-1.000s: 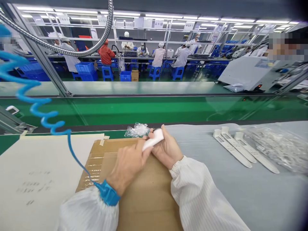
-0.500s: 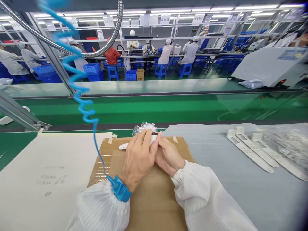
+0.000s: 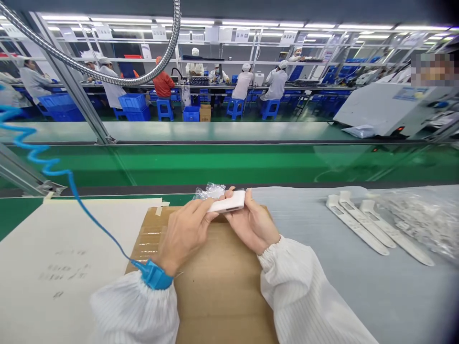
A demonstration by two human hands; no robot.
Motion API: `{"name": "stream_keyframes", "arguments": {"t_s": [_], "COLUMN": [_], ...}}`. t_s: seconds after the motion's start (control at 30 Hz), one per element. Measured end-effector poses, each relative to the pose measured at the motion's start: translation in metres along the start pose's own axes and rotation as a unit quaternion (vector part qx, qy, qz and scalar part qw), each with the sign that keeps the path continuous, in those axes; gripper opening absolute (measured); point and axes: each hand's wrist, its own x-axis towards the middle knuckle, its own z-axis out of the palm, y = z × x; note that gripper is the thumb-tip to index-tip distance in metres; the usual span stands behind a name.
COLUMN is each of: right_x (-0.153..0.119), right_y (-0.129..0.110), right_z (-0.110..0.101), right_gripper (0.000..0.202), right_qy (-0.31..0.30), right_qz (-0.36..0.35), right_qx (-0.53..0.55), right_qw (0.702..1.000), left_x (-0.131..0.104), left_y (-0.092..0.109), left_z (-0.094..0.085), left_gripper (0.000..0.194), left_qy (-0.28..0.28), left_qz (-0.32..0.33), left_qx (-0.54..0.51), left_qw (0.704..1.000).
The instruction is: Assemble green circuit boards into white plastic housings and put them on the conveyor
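A white plastic piece [image 3: 229, 202] with a dark end is held up between both hands, above the far part of a cardboard sheet [image 3: 218, 286]. My left hand [image 3: 186, 229] is closed on its left end, thumb and fingers pinching it. The fingers of my right hand [image 3: 253, 222] wrap round the right end, near the dark part. A blue wrist strap [image 3: 156, 274] with a coiled cord circles my left wrist. Just behind the hands lies crumpled clear plastic [image 3: 211, 190]. What kind of part the white piece is, I cannot make out.
Several long white plastic parts [image 3: 358, 227] lie on the grey mat [image 3: 304, 215] at right, beside a clear bag [image 3: 426, 224] of small pieces. A white sheet [image 3: 89, 234] covers the left. Beyond runs a green belt [image 3: 222, 162]; co-workers sit farther back.
My left hand has moved left and lower, uncovering the white piece, which now shows lengthwise between the hands. The blue coiled cord has swung left.
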Motion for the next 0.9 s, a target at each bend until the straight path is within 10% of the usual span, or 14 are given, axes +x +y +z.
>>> {"name": "stream_keyframes", "arguments": {"t_s": [0.07,0.2,0.47,0.63,0.77,0.9], "right_x": [0.001,0.0,0.0,0.004,0.008,0.009], "right_y": [0.003,0.009,0.014,0.017,0.019,0.018], "right_z": [0.001,0.0,-0.006,-0.009,-0.014,-0.017], "right_gripper": [0.036,0.04,0.038,0.041,0.034,0.03], "right_qy": [0.008,0.002,-0.018,0.053,0.136,0.138], "right_qz": [-0.003,-0.034,-0.066,-0.03,0.002,0.01], "right_qx": [-0.025,-0.074,-0.097,-0.15,-0.165,-0.178], "right_qw": [1.0,0.997,0.993,0.987,0.977,0.974], "left_x": [0.002,0.008,0.009,0.012,0.019,0.048], "left_y": [0.009,0.017,0.01,0.004,-0.028,-0.077], "left_z": [-0.001,-0.003,-0.011,-0.01,-0.015,-0.04], "left_gripper": [0.05,0.059,0.051,0.033,0.022,0.013], "left_qy": [-0.041,-0.129,-0.169,-0.04,0.089,0.103], "left_qz": [-0.143,-0.396,-0.419,-0.33,-0.357,-0.406], "left_qx": [-0.117,-0.368,-0.493,-0.539,-0.271,-0.056], "left_qw": [0.982,0.831,0.743,0.774,0.89,0.906]}}
